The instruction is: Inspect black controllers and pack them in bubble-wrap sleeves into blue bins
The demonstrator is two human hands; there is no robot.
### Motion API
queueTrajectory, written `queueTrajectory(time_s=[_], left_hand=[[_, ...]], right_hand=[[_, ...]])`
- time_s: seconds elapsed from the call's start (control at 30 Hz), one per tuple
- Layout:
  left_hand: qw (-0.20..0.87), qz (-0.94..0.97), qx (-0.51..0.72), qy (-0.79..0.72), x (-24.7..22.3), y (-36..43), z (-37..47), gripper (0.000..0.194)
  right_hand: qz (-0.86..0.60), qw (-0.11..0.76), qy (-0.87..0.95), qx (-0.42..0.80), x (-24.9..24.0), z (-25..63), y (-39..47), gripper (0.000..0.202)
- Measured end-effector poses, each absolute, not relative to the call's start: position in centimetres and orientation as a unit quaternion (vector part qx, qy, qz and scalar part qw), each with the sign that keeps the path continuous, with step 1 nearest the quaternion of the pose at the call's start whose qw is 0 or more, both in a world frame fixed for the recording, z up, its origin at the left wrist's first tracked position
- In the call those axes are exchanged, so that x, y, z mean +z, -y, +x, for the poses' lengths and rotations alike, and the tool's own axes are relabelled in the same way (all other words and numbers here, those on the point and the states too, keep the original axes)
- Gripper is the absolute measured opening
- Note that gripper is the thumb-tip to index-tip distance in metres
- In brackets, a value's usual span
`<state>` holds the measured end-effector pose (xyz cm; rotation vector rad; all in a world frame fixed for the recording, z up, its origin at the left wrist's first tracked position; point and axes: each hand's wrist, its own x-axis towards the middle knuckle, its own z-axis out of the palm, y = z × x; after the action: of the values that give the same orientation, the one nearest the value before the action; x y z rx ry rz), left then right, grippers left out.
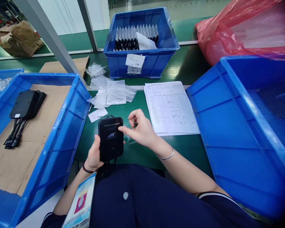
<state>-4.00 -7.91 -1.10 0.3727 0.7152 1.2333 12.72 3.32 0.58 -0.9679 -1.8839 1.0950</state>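
Observation:
My left hand is closed round a black controller box marked "TORNADO CONTROLLER", held upright with its printed face towards me. Its cable hangs from the lower end, partly hidden against my dark clothing. Beside the box's upper right edge is my right hand, its fingers curled in and the thumb tip at the box's face. A small dark thing shows among those curled fingers, too small to name. Under this hand lies a bit of clear plastic, mostly covered.
At the left, a blue crate lined with cardboard holds black controllers. Bubble bags and written sheets lie ahead. A blue crate with bagged items stands behind them; another blue crate and a red plastic bag are right.

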Motion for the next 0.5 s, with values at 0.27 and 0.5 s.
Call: queueTrajectory(time_s=[0.27,0.5], left_hand=[[0.719,0.182,0.569,-0.355,-1.1,8.2,-3.5,0.063],[0.655,0.158,0.633,-0.381,-1.6,7.6,-2.3,0.053]], right_hand=[[-0.355,0.39,0.763,0.374,1.0,11.9,-3.4,0.013],[-0.286,0.399,0.836,0.245,0.8,11.0,-2.2,0.015]])
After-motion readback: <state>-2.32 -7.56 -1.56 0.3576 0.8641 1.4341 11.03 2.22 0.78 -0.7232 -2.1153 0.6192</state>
